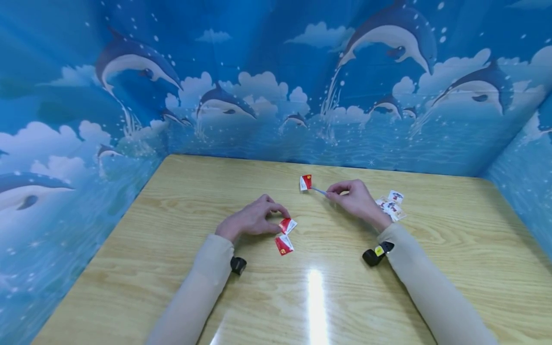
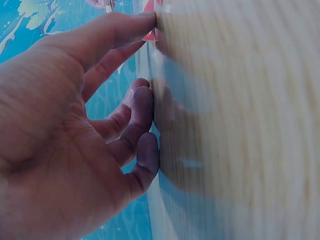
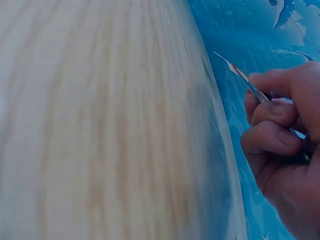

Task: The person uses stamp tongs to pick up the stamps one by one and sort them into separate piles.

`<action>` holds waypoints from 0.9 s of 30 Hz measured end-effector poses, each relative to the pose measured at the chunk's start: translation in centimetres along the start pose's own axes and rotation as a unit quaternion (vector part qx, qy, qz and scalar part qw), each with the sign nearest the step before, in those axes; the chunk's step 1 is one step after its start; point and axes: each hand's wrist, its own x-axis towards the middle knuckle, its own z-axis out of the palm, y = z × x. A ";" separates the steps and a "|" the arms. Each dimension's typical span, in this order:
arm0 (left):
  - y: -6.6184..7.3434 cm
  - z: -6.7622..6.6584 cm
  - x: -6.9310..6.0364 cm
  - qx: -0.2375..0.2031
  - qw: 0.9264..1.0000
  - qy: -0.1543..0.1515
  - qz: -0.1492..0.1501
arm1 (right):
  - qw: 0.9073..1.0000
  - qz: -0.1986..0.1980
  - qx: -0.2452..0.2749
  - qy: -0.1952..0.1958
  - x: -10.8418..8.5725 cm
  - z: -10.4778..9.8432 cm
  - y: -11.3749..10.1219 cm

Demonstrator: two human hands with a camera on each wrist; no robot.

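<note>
On the table my left hand [image 1: 254, 218] has thumb and forefinger at opposite edges of a small red-and-white card [image 1: 287, 225], pinching it; its other fingertips rest on the tabletop in the left wrist view. Just below, a second red-and-white card [image 1: 284, 245] nearly touches the first one. Farther back, my right hand [image 1: 354, 197] grips a slim pointed metal tool [image 3: 246, 79] that looks like tweezers. Its tip reaches the edge of a third red-and-white card [image 1: 305, 182] in the head view; whether it grasps that card I cannot tell.
A small heap of white printed cards [image 1: 391, 207] lies beside the right wrist. The wooden table [image 1: 181, 191] meets a blue dolphin-print curtain [image 1: 258, 120] at its back edge. Black wrist cameras [image 1: 373, 257] sit under both wrists.
</note>
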 end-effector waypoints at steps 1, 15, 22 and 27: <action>0.0 0.0 0.0 0.000 1.000 0.000 -0.001 | 1.000 0.000 0.000 0.001 0.1 0.1 -0.1; -0.1 0.1 0.0 0.001 1.000 0.002 0.005 | 0.999 0.038 -0.001 -0.007 0.4 0.2 -0.3; -0.2 0.1 0.0 0.001 1.000 0.004 0.008 | 0.999 0.039 -0.002 -0.014 -0.4 -0.3 0.1; -0.2 0.1 0.0 0.000 1.000 0.004 0.004 | 0.999 0.028 -0.004 -0.021 -1.1 -0.5 0.3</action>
